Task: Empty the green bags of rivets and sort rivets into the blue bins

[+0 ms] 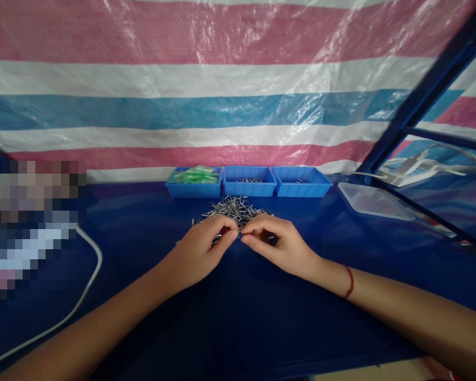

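Observation:
My left hand and my right hand meet fingertip to fingertip just in front of a pile of thin metal pins. Both are closed, thumb against forefinger. Between the tips there is a tiny piece, too small and too hidden to name. Part of the pile lies behind the hands, with a few loose pins showing past their edges. A red cord circles the right wrist.
Behind the pile stand three blue bins: the left bin holds green packets, the middle bin and right bin some small metal pieces. A clear plastic lid lies right. A white cable crosses the blue table at left.

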`<state>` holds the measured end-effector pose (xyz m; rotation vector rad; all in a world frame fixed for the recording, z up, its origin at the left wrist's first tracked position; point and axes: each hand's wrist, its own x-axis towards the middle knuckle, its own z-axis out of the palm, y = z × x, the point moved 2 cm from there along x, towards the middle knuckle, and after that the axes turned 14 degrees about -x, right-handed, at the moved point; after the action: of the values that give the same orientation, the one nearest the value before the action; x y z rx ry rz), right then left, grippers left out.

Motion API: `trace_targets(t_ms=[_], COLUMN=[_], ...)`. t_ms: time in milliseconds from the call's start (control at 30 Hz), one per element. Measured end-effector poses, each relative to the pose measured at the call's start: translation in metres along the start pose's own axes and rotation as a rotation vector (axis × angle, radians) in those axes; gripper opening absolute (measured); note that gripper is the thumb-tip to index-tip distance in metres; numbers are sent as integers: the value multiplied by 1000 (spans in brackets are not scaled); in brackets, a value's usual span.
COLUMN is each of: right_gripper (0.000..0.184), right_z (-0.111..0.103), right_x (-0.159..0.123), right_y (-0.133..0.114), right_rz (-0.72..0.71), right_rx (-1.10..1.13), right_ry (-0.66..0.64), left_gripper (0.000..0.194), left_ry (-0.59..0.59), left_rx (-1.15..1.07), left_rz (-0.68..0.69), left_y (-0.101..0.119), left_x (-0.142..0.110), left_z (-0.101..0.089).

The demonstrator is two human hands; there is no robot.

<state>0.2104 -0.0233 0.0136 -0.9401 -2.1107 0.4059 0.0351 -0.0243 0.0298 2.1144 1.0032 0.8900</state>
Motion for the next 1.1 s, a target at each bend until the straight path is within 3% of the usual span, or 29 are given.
trace_targets(t_ms=[233,700,1100], right_gripper=[15,15,13], right_z=[4,11,13], right_x=[-1,0,-1], right_y=[1,1,2], right_rz=[126,107,94], right_rx=[122,92,41], right_ry=[30,53,11], left_gripper=[17,13,16], left_ry=[-13,-30,-131], left_rx=[-50,18,119], left_rz=[-10,162,198], left_y=[-3,-8,-11], left_x=[-1,-5,-5], left_z=[6,3,-1])
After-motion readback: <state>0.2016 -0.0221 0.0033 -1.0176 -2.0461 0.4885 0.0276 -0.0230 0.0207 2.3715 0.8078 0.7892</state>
